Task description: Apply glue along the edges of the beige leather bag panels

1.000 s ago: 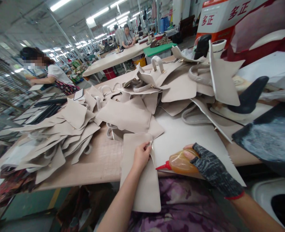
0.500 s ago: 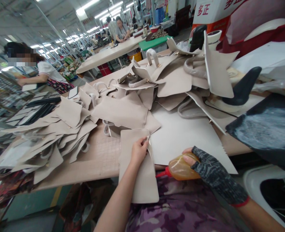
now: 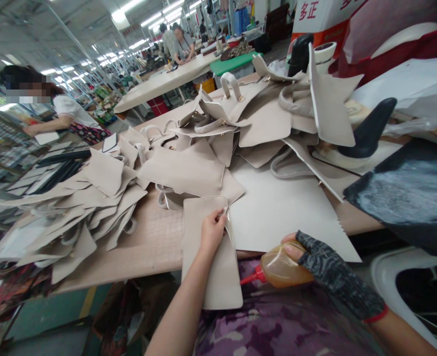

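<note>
A beige leather bag panel (image 3: 218, 289) lies over the table's front edge and hangs toward my lap. My left hand (image 3: 214, 230) is closed on its right edge near the top, with fingertips pinching beside a small metal fitting. In a dark knitted fingerless glove, my right hand (image 3: 307, 252) grips a squeeze bottle (image 3: 283, 269) of amber liquid, probably glue. The bottle is tilted on its side, and its red nozzle tip is at the panel's right edge, lower down; whether it touches cannot be told.
Piled beige bag pieces (image 3: 189, 165) with wrapped handles cover the table's middle. More panels (image 3: 81, 207) are heaped at left. A white sheet (image 3: 278, 207) lies beside my work. A black-horned stand (image 3: 370, 128) and whitened dark cloth (image 3: 411, 193) are at right. A co-worker (image 3: 55, 109) stands left.
My right hand has brought the bottle slightly lower, and the nozzle has slid down along the panel's right edge. My left hand keeps its hold. The view has shifted a little.
</note>
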The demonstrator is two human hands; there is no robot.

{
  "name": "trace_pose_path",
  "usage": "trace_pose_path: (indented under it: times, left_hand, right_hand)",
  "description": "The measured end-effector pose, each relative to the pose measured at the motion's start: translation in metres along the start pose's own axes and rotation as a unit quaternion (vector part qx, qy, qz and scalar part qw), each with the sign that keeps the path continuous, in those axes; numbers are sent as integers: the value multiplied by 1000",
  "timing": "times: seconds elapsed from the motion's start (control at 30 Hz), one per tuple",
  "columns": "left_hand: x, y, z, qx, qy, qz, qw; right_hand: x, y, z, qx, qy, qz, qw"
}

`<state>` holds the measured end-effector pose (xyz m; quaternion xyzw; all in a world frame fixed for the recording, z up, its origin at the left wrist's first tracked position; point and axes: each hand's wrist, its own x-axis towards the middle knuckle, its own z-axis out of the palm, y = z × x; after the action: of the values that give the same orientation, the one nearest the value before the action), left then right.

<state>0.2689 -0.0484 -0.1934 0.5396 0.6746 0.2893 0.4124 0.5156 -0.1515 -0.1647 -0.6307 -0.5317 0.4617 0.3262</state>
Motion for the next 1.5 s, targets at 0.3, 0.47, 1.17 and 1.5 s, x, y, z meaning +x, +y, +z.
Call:
trace_pose_path:
  times: [0.3,0.47,1.17,1.5]
  left_hand:
    - [-2,-2,4,3,-1,-4,1000]
    - [-23,-8,-3,26,-36,61,997]
    - [-72,-64,-77,242,173,-3,955]
    - [-69,-15,-118,-114,-15,-24,993]
  right_hand:
    - [18,5,-27,358,61,121,924]
    - [65,-3,-9,550,-28,106,828]
    - [101,-13,26,500,6,24,865]
    - [104,8,-23,176,157,-86,968]
